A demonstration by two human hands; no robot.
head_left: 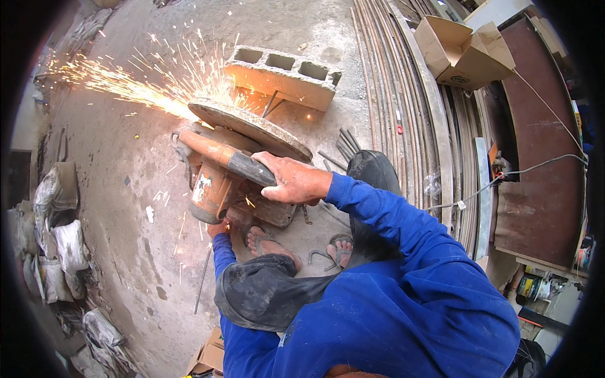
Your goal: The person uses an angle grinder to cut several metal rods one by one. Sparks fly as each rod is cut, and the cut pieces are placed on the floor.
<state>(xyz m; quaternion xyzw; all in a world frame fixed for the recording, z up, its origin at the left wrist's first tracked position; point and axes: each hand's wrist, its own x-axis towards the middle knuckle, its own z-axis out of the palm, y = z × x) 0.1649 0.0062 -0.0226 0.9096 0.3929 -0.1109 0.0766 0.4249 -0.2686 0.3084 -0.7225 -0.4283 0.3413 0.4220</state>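
My right hand (pixel 296 178) is wrapped round the black grip of an orange cut-off saw (pixel 211 189), just below its large abrasive disc (pixel 252 125). Bright sparks (pixel 151 97) spray from the disc toward the far left. Low beside the saw's motor is my left hand (pixel 219 228), mostly hidden behind the housing, so its fingers do not show. A thin metal rod (pixel 202 280) runs from near that hand toward me. Beyond the disc, thin rods (pixel 271 104) stick out by a hollow concrete block (pixel 283 79). Where the disc cuts is hidden.
Long metal bars (pixel 394 107) lie along the right, with an open cardboard box (pixel 463 53) on them. Short dark rods (pixel 345 146) lie by my right knee, a bent bar (pixel 320 257) between my sandalled feet. A grey cable (pixel 485 186) crosses at right. Dusty sacks (pixel 69 246) line the left.
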